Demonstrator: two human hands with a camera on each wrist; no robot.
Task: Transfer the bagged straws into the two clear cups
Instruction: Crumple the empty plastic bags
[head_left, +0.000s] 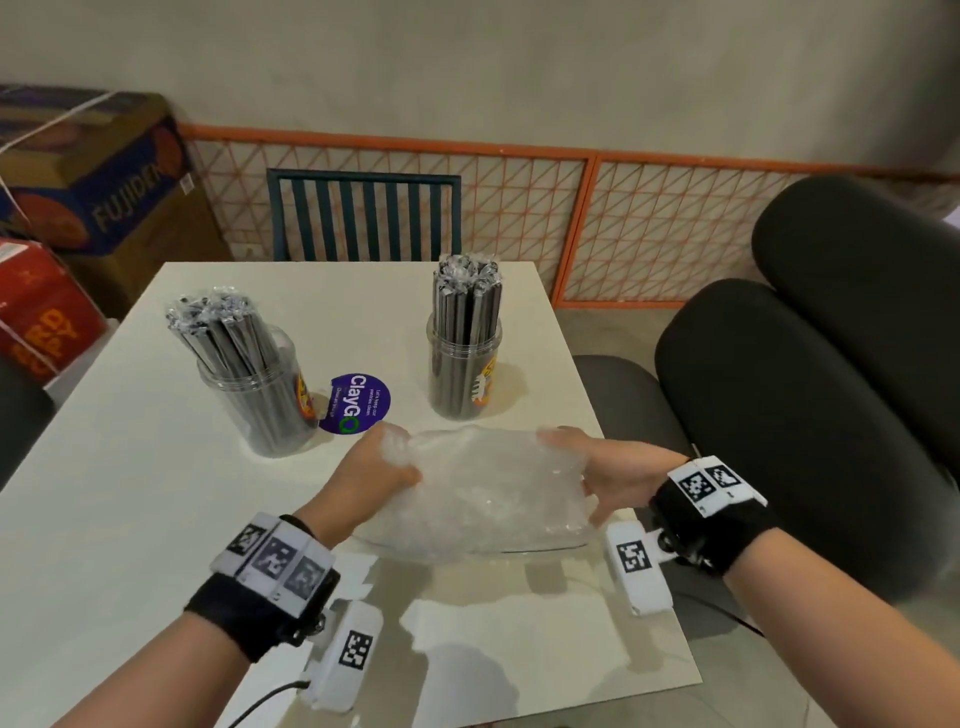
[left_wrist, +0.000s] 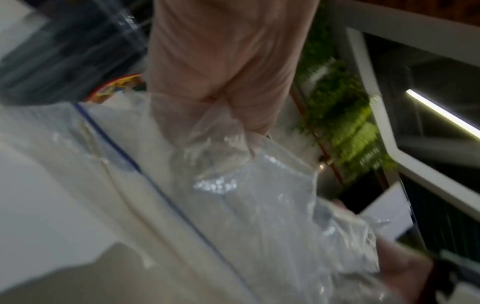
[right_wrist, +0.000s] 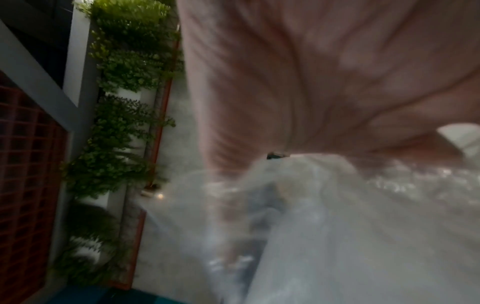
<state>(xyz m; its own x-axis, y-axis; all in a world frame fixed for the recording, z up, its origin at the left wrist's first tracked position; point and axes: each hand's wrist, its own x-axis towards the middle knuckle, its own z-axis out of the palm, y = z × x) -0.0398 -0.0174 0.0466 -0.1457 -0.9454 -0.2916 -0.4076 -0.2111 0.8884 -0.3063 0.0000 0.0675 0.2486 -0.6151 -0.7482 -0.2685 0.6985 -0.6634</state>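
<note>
Lying crosswise on the white square tabletop (head_left: 130, 467), long axis running left to right: crumpled clear plastic bag (head_left: 478, 499). Left hand (head_left: 371, 475) is gripping its left end, right hand (head_left: 602, 470) its right. Behind are standing two clear plastic cups, left cup (head_left: 262, 400) and right cup (head_left: 464, 371), each holding upright wrapped black straws (head_left: 465, 306).

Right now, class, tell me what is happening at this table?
A person holds a clear plastic bag just above the white table, the left hand bunching one end and the right hand gripping the other. The bag looks empty. Beyond it stand two clear cups, the left cup and the right cup, each already packed with dark wrapped straws.
</note>
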